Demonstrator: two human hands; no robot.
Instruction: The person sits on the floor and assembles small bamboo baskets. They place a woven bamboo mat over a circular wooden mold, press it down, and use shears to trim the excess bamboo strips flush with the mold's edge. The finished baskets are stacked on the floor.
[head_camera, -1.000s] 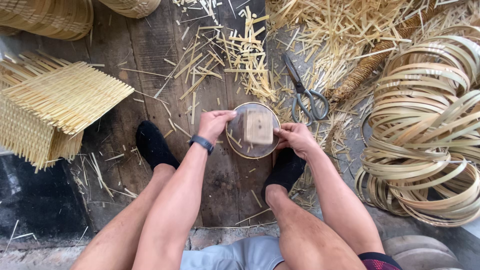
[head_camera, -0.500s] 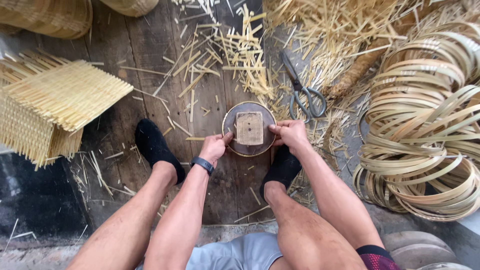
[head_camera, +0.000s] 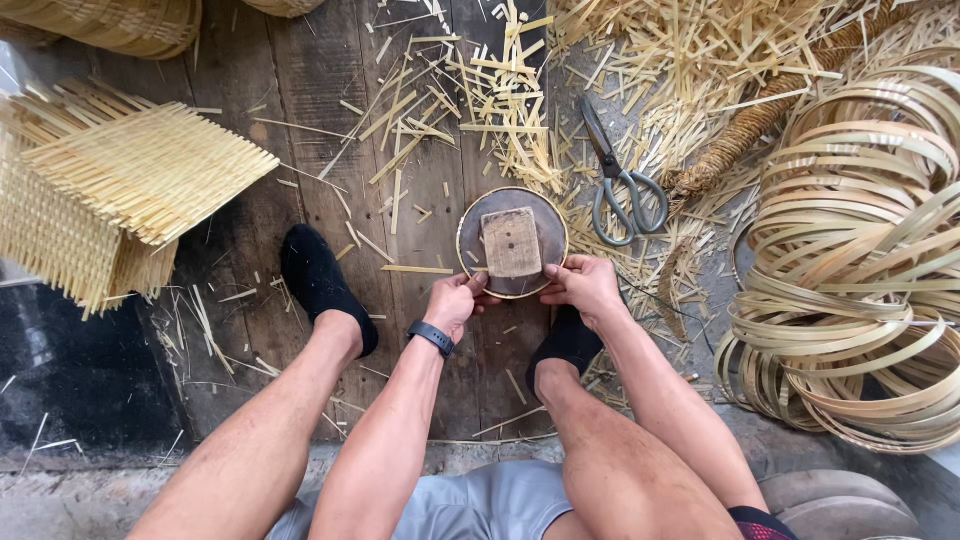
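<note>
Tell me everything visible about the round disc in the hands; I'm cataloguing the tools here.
The round disc is dark, flat and looks wooden, with a thin pale rim around its edge. A pale squarish wooden block sits at its centre. It lies face up on the plank floor between the feet. The left hand and right hand grip its near edge.

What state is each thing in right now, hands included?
Left hand: gripping the near-left rim of the round disc.
Right hand: gripping the disc's near-right rim.
Round disc: flat on the wooden floor, square block on top.
Scissors: closed, lying untouched.
Woven mats: stacked at left.
Bamboo hoops: coiled in a pile.
Bamboo offcuts: scattered loose.
</note>
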